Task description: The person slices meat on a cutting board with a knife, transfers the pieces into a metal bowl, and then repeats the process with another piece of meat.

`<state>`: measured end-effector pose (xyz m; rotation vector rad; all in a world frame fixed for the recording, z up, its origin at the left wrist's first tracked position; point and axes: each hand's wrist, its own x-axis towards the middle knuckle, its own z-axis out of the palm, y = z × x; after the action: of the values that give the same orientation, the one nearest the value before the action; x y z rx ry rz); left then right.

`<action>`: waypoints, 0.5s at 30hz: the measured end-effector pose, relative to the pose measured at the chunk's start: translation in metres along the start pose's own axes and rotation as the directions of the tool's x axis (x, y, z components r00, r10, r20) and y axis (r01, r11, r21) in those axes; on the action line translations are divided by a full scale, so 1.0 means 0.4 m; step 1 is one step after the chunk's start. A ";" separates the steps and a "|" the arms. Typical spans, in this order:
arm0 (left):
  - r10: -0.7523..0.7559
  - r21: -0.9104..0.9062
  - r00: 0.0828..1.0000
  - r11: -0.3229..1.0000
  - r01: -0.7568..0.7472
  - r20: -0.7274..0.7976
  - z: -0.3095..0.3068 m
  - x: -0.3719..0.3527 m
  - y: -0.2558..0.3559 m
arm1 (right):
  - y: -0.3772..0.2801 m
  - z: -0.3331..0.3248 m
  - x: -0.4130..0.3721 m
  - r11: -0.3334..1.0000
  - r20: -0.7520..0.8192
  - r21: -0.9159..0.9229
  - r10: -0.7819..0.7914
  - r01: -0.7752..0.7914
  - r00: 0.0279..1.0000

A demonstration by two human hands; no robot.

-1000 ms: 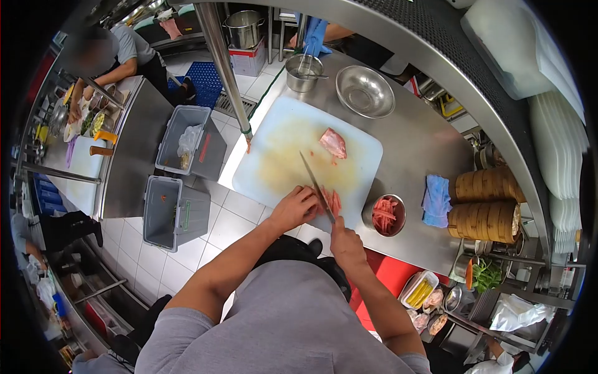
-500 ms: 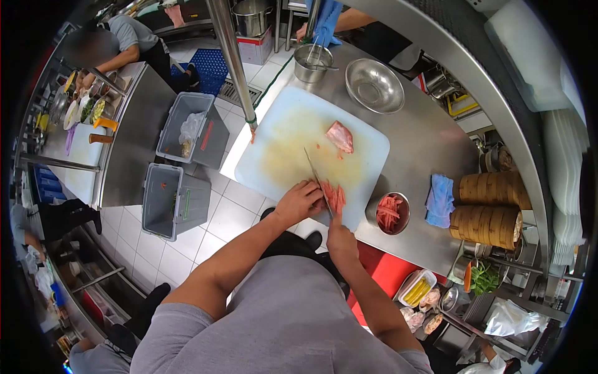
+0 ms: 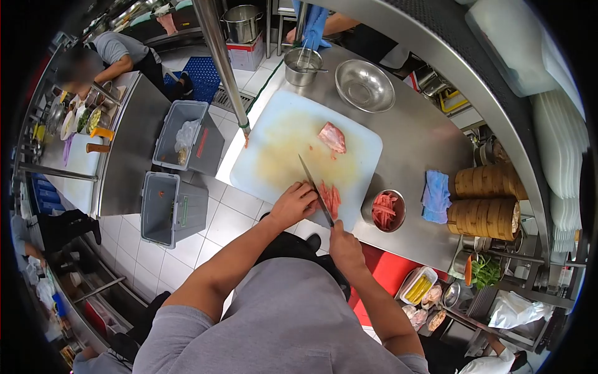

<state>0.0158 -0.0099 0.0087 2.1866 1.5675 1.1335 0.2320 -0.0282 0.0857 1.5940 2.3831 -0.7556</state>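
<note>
My right hand (image 3: 346, 248) grips the handle of a kitchen knife (image 3: 316, 188) at the near edge of a white cutting board (image 3: 268, 118). The long blade slants away to the far left across the board. Just left of the blade, the bent fingers of my left hand (image 3: 295, 202) press on a piece of raw meat, mostly hidden beneath them. Thin strips of raw meat (image 3: 331, 198) lie right of the blade. Farther up the board rests a larger chunk of raw meat (image 3: 332, 138). A metal pot (image 3: 403, 218) holding more meat strips stands right of the board.
Beyond the board stand a metal bowl (image 3: 365, 86) and a pot with a whisk (image 3: 301, 73). A blue cloth (image 3: 436, 196) and bamboo steamers (image 3: 483, 218) are at right. A metal post (image 3: 222, 68) rises at the board's left corner. Grey bins (image 3: 159, 215) stand on the floor.
The knife has shifted slightly toward me and to the right, baring more blade near the handle. My left hand stays beside the blade. The whole view has moved a little.
</note>
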 end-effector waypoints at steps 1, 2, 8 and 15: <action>0.002 -0.002 1.000 1.000 -0.002 -0.004 0.003 -0.001 -0.002 | -0.010 -0.035 -0.022 0.999 0.065 -0.008 0.033 -0.033 0.997; 0.007 -0.003 1.000 1.000 -0.007 -0.007 0.003 -0.001 -0.007 | -0.020 -0.057 -0.038 0.998 0.127 -0.016 0.068 -0.067 0.990; -0.021 -0.003 0.999 1.000 0.021 0.031 -0.005 -0.001 -0.003 | -0.008 0.029 0.021 0.998 0.058 0.026 0.050 -0.052 0.997; 0.086 -0.017 0.991 0.996 -0.085 0.099 -0.047 0.018 -0.014 | -0.024 -0.023 0.102 0.999 0.005 0.025 0.022 -0.022 1.000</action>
<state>-0.0001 -0.0058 0.0214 2.2841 1.4344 1.0376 0.2079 0.0067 0.0799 1.6232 2.3585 -0.7871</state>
